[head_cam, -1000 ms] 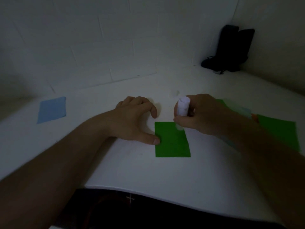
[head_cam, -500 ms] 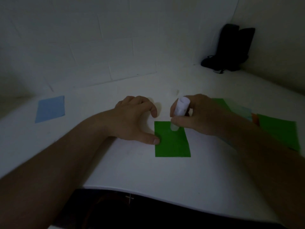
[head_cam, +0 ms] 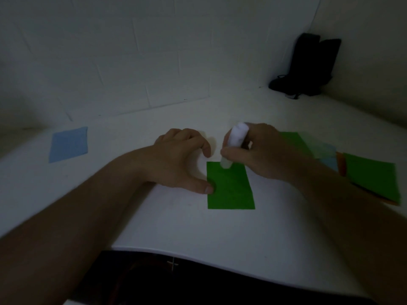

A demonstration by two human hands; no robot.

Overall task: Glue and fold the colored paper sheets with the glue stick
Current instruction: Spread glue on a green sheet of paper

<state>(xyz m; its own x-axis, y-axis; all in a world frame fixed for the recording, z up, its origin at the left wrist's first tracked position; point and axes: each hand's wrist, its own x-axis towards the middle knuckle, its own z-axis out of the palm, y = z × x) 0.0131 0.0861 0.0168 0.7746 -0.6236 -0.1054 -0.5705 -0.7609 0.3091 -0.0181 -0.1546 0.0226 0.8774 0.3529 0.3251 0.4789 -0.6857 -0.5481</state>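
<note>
- Since a second ago, the glue stick (head_cam: 234, 143) has slid from the far right corner of the green paper sheet (head_cam: 230, 186) toward the middle of its far edge; the sheet itself has not shifted.
- Right hand (head_cam: 259, 150) grips the white glue stick, fingers and thumb curled round its barrel. The stick is tilted, its pale tip touching the sheet's far edge.
- Left hand (head_cam: 182, 159) rests on the white tabletop (head_cam: 198, 234) just left of the sheet. Its thumb tip presses the sheet's left edge, and the curled fingers touch down beyond the far left corner. It holds nothing.
- The green sheet lies flat in the centre of the tabletop, between the two hands.
- A loose pile of coloured sheets (head_cam: 372, 177) lies to the right, behind the right forearm: green on top, with orange and pale blue edges showing. The dim light makes the number of sheets hard to judge.
- A single blue sheet (head_cam: 68, 143) lies well apart at the far left.
- A dark object (head_cam: 308, 67), possibly a bag, stands in the far right corner against the wall.
</note>
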